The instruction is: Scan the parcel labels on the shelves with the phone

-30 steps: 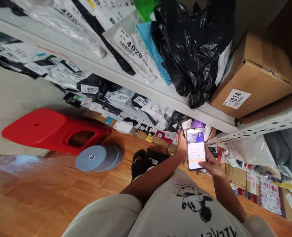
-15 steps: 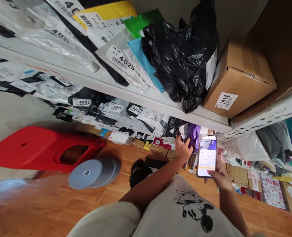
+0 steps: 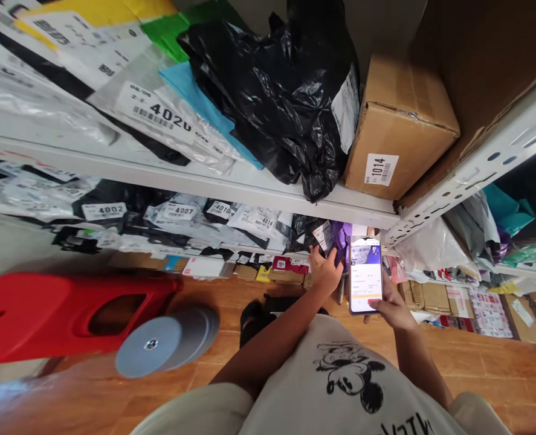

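In the head view my right hand (image 3: 395, 305) is closed around a smartphone (image 3: 365, 279), its thumb on the lower part of the lit screen. The screen shows a label picture above lines of text. Just left of it, my left hand (image 3: 326, 272) grips the lower edge of a black plastic parcel (image 3: 310, 232) on the lower shelf. A white barcode label (image 3: 322, 235) on that parcel faces up, between the fingers. A purple parcel (image 3: 341, 232) stands against the right side of the black one, close to my left fingers.
Above, a shelf (image 3: 249, 184) holds a big black bag (image 3: 272, 90), a carton (image 3: 399, 133) marked 1014 and several mailers. A perforated post (image 3: 471, 184) rises at right. A red stool (image 3: 54, 308) and a grey-blue round stack (image 3: 159, 344) stand at left on the floor.
The view has shifted, so the upper shelf sits further left and looks larger. Both hands keep their places: the left at the black parcel, the right around the smartphone.
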The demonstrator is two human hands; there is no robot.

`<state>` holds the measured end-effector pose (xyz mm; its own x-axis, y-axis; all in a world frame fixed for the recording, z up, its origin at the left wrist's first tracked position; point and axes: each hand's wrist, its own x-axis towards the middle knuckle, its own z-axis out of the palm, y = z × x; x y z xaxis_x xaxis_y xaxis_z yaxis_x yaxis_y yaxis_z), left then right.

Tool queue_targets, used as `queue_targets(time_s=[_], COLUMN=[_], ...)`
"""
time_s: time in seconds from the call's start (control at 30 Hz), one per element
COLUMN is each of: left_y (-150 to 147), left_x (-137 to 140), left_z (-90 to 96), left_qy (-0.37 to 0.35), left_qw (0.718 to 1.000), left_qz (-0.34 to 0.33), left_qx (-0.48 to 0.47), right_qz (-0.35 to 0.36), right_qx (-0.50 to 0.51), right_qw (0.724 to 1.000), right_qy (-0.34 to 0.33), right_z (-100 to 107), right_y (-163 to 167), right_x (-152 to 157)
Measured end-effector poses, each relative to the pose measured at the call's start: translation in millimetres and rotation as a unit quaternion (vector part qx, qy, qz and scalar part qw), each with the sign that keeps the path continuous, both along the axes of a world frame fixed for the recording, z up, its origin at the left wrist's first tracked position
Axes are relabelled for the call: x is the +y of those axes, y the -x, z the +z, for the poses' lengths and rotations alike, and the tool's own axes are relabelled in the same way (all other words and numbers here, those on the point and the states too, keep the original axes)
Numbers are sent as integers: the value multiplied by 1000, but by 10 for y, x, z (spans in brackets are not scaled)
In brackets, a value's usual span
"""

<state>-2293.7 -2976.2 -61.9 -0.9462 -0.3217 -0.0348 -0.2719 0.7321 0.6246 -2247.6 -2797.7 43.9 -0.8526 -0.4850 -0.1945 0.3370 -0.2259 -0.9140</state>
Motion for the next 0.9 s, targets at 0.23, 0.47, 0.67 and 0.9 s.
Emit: queue_targets(time_s=[0.23,0.47,0.67,0.9], left_y=[159,877,1019,1131], left_x=[-4,-366,-784,-1171], left_z=[192,448,357,205], left_qy=[-22,62,77,27], left_qw=[999,992,986,965], left_qz=[23,-106,-142,-259], left_qx=[43,-31,-32,14], right_qz=[-9,-72,-173,-294], right_qx=[-29,-58,-67,-84], right_qw=[999,991,973,933], right_qy=[31,99,135,188], right_z=[4,-48,-339,-695], right_y=[-159,-489,-912,-1091], right_x=[-1,-33,-195,-729])
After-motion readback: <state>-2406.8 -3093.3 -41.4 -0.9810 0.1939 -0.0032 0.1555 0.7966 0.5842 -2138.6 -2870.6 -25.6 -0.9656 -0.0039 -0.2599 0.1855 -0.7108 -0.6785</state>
